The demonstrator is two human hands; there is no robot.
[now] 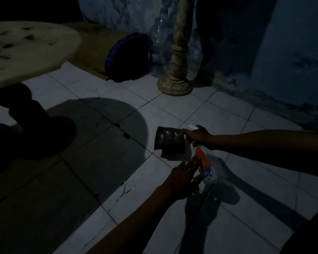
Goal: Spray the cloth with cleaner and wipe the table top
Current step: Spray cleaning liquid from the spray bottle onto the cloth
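A dark folded cloth [170, 141] lies flat on the white floor tiles, with pale wet spots on its top. My right hand [198, 136] grips the white trigger head of a clear spray bottle [207, 169] with an orange label, its nozzle pointing at the cloth. My left hand [184, 177] has its fingers spread and rests against the bottle's lower body. The round pale table top [26, 50], dotted with dark stains, stands at the upper left on a thick dark pedestal.
The scene is dim. A stone pillar base [174, 85] stands beyond the cloth. A blue bag [128, 57] and a large clear water jug [160, 43] sit against the blue wall. The table casts a broad shadow across the floor tiles [228, 114].
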